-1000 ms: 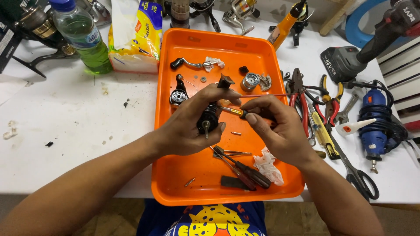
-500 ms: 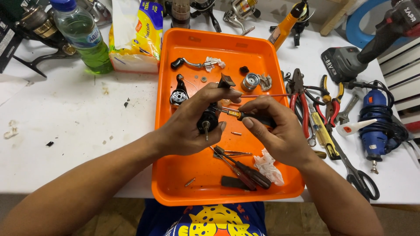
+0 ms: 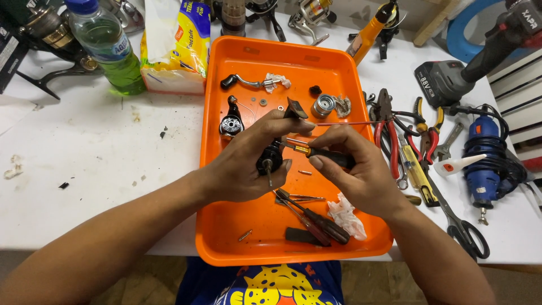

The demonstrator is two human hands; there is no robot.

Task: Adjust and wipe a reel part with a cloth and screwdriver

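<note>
Left hand (image 3: 245, 166) clamped around a small black metal reel body (image 3: 270, 159), held just above the middle of the orange plastic tray (image 3: 226, 226) on the white counter (image 3: 84, 169). Right hand (image 3: 361, 172) closed on a black-and-yellow-handled screwdriver (image 3: 319, 153), tip pointing toward 9 o'clock into the reel body. Dark-handled screwdrivers (image 3: 316, 221) lie in the tray at 6 o'clock from the hands, beside a crumpled white tissue (image 3: 345, 214). Red-handled pliers (image 3: 389, 133) at 3 o'clock, off the tray. Green plastic bottle (image 3: 110, 51) at 10 o'clock.
</note>
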